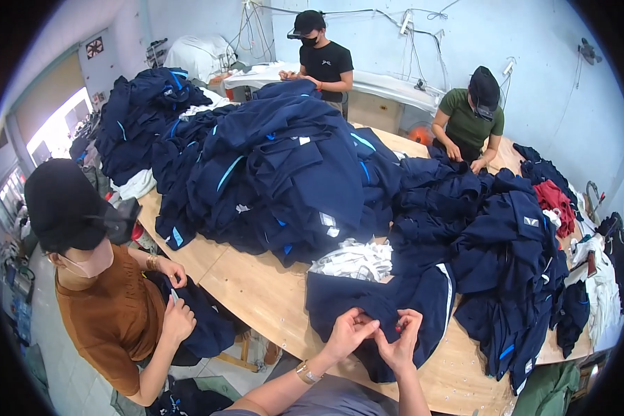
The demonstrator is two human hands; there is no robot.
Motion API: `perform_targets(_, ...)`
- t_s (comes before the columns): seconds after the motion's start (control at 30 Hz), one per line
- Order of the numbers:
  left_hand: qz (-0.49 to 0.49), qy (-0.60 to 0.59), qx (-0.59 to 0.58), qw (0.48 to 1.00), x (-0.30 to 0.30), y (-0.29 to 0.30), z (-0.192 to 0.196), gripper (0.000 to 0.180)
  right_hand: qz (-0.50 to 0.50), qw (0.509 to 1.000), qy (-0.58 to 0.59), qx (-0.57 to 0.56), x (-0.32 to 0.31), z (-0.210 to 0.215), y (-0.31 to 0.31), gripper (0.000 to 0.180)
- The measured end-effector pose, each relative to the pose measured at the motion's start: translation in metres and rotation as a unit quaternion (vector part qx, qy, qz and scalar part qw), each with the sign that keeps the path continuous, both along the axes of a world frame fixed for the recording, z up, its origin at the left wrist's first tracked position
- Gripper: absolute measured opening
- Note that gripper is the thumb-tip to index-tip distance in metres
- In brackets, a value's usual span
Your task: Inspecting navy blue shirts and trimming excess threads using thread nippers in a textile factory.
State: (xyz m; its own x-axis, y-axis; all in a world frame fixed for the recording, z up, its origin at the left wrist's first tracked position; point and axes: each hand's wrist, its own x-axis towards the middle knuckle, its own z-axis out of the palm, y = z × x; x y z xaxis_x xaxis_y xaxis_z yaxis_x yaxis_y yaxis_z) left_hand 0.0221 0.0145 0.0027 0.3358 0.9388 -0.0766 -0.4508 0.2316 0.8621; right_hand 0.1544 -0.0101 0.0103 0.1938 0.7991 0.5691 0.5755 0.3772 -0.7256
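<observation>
A navy blue garment (378, 305) lies spread on the near edge of the wooden worktop (256, 291), directly in front of the person wearing the camera. It is dark, soft cloth, rumpled into shallow folds, with a thin pale stripe running down its right side. Its lower edge hangs toward the person's lap.

Both hands meet over the middle of this garment. The left hand (347, 333), with a gold-coloured watch (306, 373) on the wrist, has its fingers curled in and pinches a small fold of the navy cloth. The right hand (401, 340) is just beside it, fingertips touching the same fold, also closed in a narrow pinch. What exactly sits between the fingertips is too small to tell.

Just behind the garment lies a bundle of white fabric (353, 260). Beyond that rises a big heap of navy garments with light blue stripes (284, 159), and a second pile of dark blue clothes (506, 256) spreads along the right of the worktop.

At the left, a person in a brown top (111, 312) handles another navy piece. Two more people work at the far side.
</observation>
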Motion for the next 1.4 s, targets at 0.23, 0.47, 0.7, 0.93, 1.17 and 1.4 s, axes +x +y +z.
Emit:
perform_targets(0.23,-0.195,0.175,0.068,0.963,-0.014,0.012,0.013,0.041,-0.008,0.991,0.108,-0.077,0.014,-0.010,0.005,0.032)
perform_targets(0.47,-0.270,-0.157,0.168,0.935,-0.057,0.020,0.111,0.115,-0.042,0.982,0.146,-0.115,0.053,-0.069,-0.001,0.030)
perform_targets(0.7,-0.260,-0.359,0.415,0.795,-0.099,0.009,0.162,0.142,-0.103,0.985,0.075,-0.115,0.063,-0.132,-0.010,0.033)
perform_targets(0.93,-0.196,-0.268,0.493,0.804,-0.123,0.016,0.177,0.138,-0.106,0.975,0.120,-0.153,0.052,-0.125,-0.006,0.043)
perform_targets(1.17,-0.238,-0.285,0.463,0.805,-0.104,0.018,0.176,0.138,-0.102,0.983,0.116,-0.097,0.054,-0.128,-0.004,0.031)
perform_targets(1.4,-0.225,-0.245,0.090,0.939,-0.077,-0.017,0.200,0.143,-0.091,0.983,0.132,-0.091,0.054,-0.134,-0.008,0.032)
